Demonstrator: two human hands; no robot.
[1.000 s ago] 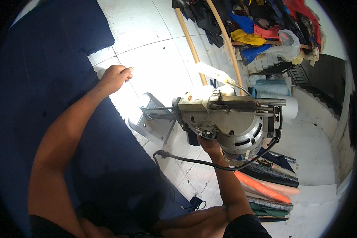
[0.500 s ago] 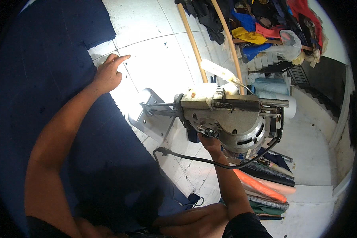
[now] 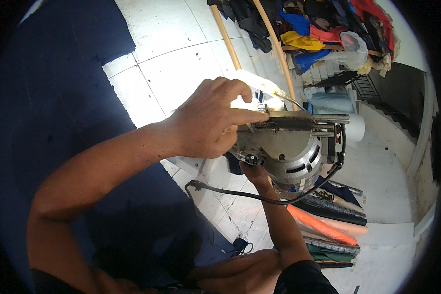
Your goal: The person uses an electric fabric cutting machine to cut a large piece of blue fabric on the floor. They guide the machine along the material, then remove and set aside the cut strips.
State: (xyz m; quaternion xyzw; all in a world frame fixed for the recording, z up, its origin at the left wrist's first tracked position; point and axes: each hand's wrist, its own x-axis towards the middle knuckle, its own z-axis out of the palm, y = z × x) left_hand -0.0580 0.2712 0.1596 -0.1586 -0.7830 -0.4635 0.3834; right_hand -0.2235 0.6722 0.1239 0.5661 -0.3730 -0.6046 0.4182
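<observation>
An upright electric fabric cutting machine (image 3: 279,147), with a grey metal body and round motor housing, stands on its flat base plate (image 3: 186,165). My left hand (image 3: 210,117) is over the front of the machine, fingers bent and apart, the tip of one finger at the top of the body. It hides the machine's front column. Below the body, my right hand (image 3: 252,172) closes round the handle; most of its fingers are hidden behind the machine. Dark blue cloth (image 3: 49,98) lies spread on the left, its cut edge running beside the base plate.
A lit lamp (image 3: 257,83) glows on the machine. From the motor a black cable (image 3: 240,195) loops down. Two wooden poles (image 3: 225,36) lie at the top. Fabric rolls (image 3: 323,225) lie at lower right, and a heap of coloured cloth (image 3: 318,34) at upper right. White tiles (image 3: 152,24) show beyond the cloth.
My left hand has swung right, from the edge of the blue cloth to the front of the cutting machine. My right hand keeps its hold on the handle.
</observation>
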